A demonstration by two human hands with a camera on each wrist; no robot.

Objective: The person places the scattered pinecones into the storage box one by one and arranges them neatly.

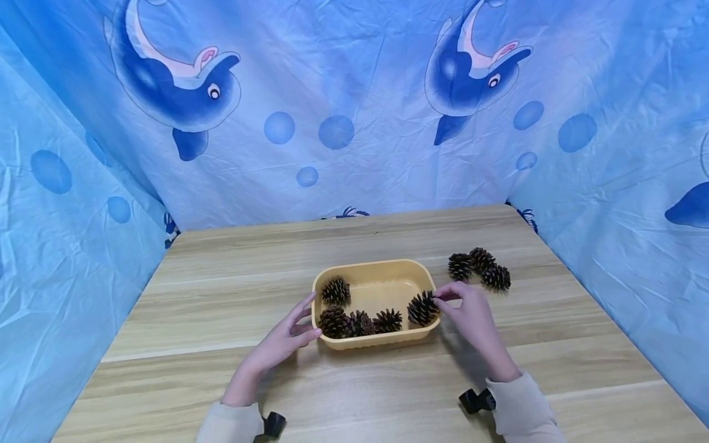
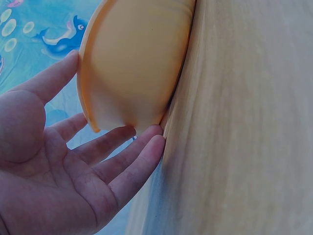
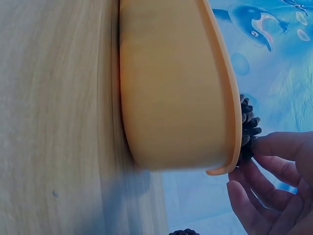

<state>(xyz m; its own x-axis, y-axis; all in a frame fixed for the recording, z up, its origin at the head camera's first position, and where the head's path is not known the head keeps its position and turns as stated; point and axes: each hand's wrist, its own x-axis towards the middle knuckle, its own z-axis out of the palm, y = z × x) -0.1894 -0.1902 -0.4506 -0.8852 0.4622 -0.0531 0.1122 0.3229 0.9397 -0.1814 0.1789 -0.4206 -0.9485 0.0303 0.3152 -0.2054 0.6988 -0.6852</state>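
Observation:
A pale yellow plastic tub [image 1: 382, 294] with rounded corners holds several brown pine cones, at its left end and along its near side. My left hand [image 1: 279, 341] is at the tub's left end, thumb and fingers spread and touching it from outside. In the left wrist view the fingers [image 2: 128, 169] lie fairly straight against the wall and near the base. My right hand [image 1: 469, 311] pinches a pine cone [image 1: 422, 309] between thumb and fingers at the tub's right end. In the right wrist view this pine cone [image 3: 249, 125] shows partly above the rim; the rest is hidden.
A cluster of three pine cones [image 1: 480, 267] lies on the wooden table [image 1: 221, 307] behind and right of the tub. Blue cloth [image 1: 365, 166] printed with dolphins hangs around the back and sides. A black wrist camera [image 1: 477, 401] sits by the right sleeve.

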